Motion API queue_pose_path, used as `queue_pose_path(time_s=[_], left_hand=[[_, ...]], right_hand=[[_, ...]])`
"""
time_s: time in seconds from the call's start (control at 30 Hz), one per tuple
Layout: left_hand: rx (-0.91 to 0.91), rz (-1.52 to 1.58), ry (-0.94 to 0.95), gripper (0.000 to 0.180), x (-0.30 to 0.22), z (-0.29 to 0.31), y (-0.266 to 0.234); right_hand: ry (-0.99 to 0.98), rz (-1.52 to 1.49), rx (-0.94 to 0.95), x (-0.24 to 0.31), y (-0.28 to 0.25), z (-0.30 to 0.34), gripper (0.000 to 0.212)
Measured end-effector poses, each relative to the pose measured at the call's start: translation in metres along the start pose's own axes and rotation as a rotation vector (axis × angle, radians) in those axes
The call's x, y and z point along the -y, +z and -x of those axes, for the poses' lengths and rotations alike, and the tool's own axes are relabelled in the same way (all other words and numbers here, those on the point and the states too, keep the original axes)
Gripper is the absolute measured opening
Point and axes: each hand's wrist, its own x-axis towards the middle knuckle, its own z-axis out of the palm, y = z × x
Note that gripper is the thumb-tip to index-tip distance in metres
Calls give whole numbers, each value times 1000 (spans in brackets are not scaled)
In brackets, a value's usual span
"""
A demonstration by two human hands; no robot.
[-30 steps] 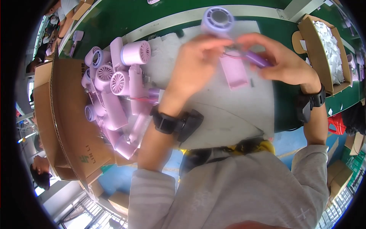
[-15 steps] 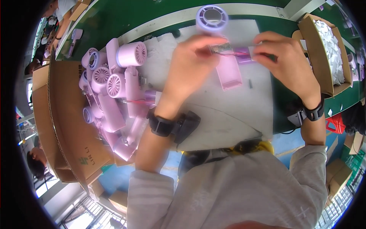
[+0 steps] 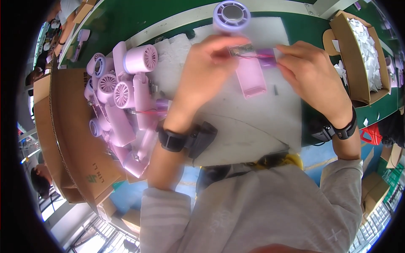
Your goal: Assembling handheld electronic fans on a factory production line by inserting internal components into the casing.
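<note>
A pink handheld fan lies on the pale work mat, its round fan head [image 3: 232, 14] at the far end and its open handle shell [image 3: 252, 78] pointing toward me. My left hand [image 3: 209, 69] is closed around the neck, by a small circuit board [image 3: 240, 50]. Red wires run from the board to a purple battery [image 3: 265, 58]. My right hand [image 3: 310, 78] pinches the battery's right end, where a bit of white shows at the fingertips. Both hands' fingertips are partly hidden.
A heap of pink fans [image 3: 122, 101] lies at the left beside an open cardboard box [image 3: 80, 139]. To the right, a smaller cardboard box [image 3: 358, 67] holds white paper pieces, with several loose pieces [image 3: 341, 72] beside it. A small dark bit [image 3: 276, 90] rests on the mat.
My right fingers have closed in on the battery's end, covering most of the white piece there. The fan and battery have shifted slightly up and left in view, along with the surroundings.
</note>
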Motion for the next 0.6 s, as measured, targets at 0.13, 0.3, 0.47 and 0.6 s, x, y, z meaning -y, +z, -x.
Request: queue_pose_path(time_s=[0.13, 0.3, 0.47, 0.6], left_hand=[[0, -19, -15, 34, 0, -1, -2], [-10, -5, -11, 34, 2, 0, 0], [-22, 0, 10, 34, 4, -1, 1], [-24, -24, 22, 34, 4, -1, 2]], right_hand=[[-17, 81, -8, 4, 5, -1, 12], [0, 47, -28, -5, 7, -2, 13], [-10, -87, -27, -14, 0, -2, 11], [-16, -75, 14, -14, -2, -2, 10]])
